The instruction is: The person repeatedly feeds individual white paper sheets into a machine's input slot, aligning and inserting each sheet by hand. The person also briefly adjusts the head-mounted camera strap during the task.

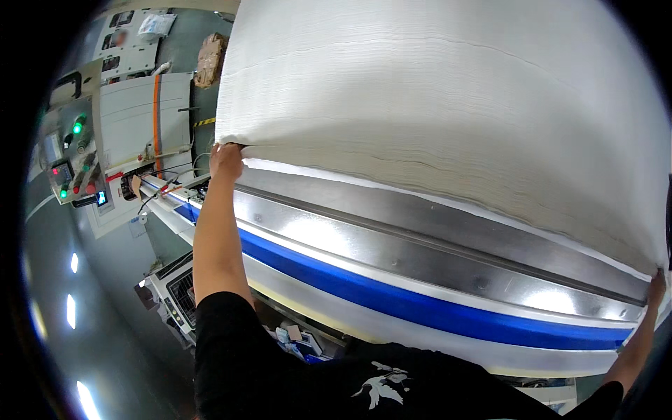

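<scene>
A wide, thick stack of thin white sheets, with many fine layer lines along its face, fills the upper and right part of the head view. Whether it is cloth or paper I cannot tell. My left hand is closed on its lower left corner, the fingertips tucked out of sight. Far across at the lower right corner, my right hand also grips the edge, its fingers mostly hidden. Both arms are spread wide. Between the hands, a brighter white strip runs along the stack's lower edge, just above a shiny metal bed.
A blue band and a pale rail run along the machine's front, close to my body. At left stands a control panel with lit buttons. Cables lie near the machine's left end. A brown wrapped bundle sits behind.
</scene>
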